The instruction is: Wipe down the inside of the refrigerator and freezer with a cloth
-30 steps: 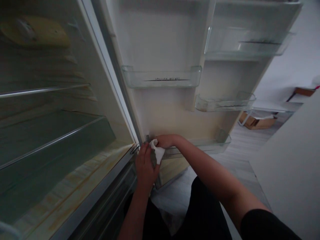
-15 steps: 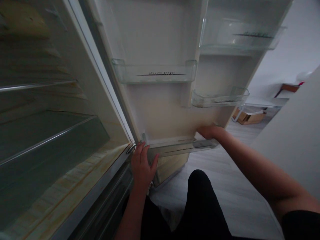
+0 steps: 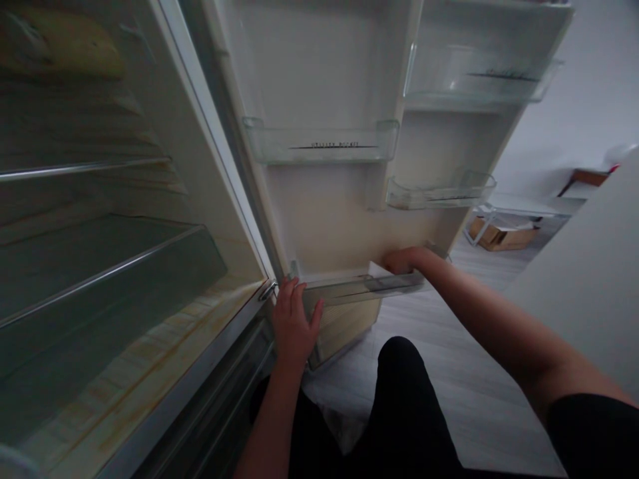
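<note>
My right hand reaches down into the bottom door shelf of an open fridge, its fingers closed around a white cloth. Only a pale corner of the cloth shows; it could be paper. My left hand lies at the left end of that same clear shelf, fingers stretched out against its edge and thumb apart. Behind the shelf rises the cream inner panel of the fridge door.
Higher on the door are a clear "utility pocket" and a smaller bin. Stained fridge walls and a glass shelf stand at left. A cardboard box sits under a white table at right. My dark-clad knee is below.
My right hand has moved a little left along the inside of the bottom shelf, and more of the white cloth shows. The left hand stays at the shelf's left end. The view has shifted slightly.
</note>
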The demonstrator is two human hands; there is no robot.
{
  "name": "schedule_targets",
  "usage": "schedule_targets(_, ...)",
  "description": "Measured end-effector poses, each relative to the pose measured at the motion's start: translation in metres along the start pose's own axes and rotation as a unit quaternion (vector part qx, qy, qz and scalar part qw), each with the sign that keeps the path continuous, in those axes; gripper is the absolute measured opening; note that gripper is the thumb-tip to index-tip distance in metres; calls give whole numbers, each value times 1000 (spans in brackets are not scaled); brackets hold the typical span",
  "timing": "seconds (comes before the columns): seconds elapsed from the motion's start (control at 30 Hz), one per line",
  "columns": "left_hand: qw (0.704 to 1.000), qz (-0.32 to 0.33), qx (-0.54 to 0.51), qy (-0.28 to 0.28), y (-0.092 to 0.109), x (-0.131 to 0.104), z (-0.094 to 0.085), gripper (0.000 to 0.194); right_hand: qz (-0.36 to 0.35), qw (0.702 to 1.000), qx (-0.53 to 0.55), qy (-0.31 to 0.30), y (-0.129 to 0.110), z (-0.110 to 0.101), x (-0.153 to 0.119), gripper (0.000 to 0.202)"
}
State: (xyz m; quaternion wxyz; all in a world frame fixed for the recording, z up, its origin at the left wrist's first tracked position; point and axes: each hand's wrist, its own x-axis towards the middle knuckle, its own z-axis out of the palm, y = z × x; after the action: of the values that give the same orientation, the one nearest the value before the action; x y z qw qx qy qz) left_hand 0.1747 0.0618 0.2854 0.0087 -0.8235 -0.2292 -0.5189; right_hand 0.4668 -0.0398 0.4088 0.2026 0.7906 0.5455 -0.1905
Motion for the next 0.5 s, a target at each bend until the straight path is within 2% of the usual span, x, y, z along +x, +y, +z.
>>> schedule_targets(0.13, 1000, -1, 17, -1, 3, 2, -1, 48, -29, 999, 17, 3, -32, -11, 11, 36)
schedule_targets(0.3, 1000, -11, -2, -7, 4, 2, -2, 47, -58, 998, 28, 0, -71, -21, 21, 27)
schedule_targets(0.5, 1000, -20, -17, -4, 2, 2, -1, 47, -91, 995, 26, -18, -117, -38, 37, 25)
